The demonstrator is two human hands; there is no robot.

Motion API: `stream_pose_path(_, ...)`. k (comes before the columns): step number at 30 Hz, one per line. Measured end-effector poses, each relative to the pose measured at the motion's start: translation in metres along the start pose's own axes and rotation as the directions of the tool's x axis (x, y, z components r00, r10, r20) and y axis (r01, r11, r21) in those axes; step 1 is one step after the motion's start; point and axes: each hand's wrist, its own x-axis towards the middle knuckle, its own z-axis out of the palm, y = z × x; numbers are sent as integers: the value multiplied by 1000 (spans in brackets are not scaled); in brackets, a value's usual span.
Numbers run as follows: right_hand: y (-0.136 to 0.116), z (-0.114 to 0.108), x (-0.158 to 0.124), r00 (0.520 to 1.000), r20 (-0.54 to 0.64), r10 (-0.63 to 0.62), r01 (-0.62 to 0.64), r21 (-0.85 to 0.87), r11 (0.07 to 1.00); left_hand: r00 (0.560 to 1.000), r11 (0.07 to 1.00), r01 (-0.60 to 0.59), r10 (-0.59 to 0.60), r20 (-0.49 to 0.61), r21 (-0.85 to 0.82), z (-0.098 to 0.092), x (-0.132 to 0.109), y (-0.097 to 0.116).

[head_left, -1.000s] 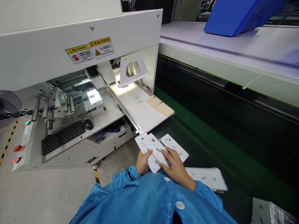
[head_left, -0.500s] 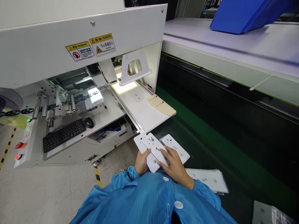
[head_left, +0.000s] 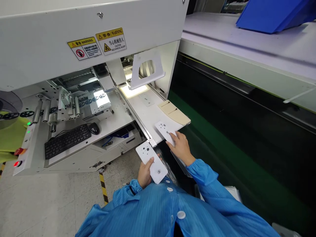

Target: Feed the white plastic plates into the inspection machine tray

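Presently, head view: worker's left hand, thumb uppermost, pinching first white printed panel. Right hand, thumb and fingers pinching second white printed panel, at one o'clock from the first, over the machine's white platform; contact, I cannot tell. Cream plate, on platform, one o'clock from second panel. Black keyboard, ten o'clock from left hand.

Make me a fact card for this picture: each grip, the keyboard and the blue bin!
Left grip: holds a white card with dark marks
Right grip: holds another white card, at the white platform; can't tell if they touch
On the platform: tan piece
Keyboard: black, beside a black mouse
Blue bin: upper right
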Motion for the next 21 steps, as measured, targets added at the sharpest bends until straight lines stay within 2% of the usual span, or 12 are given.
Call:
stream_pose_path(6,-4,22,66,999,42,19,-15,-108,994,1000,1000,-2,2,-13,-12,-9,13,3)
stream_pose_path(10,-6,30,92,995,94,39,-26,-131,991,999,1000,2,-3,-34,-24,-11,22,4)
stream_pose_path(13,-6,36,96,991,124,44,-28,-128,991,999,1000,10,-11,-45,-15,-9,25,8)
stream_pose_path(18,-9,47,78,980,175,-99,117,-95,989,998,999,39,-39,-48,-16,-5,29,16)
stream_pose_path(21,-12,51,71,969,209,-132,153,-84,985,999,999,41,-41,-22,6,-1,31,11)
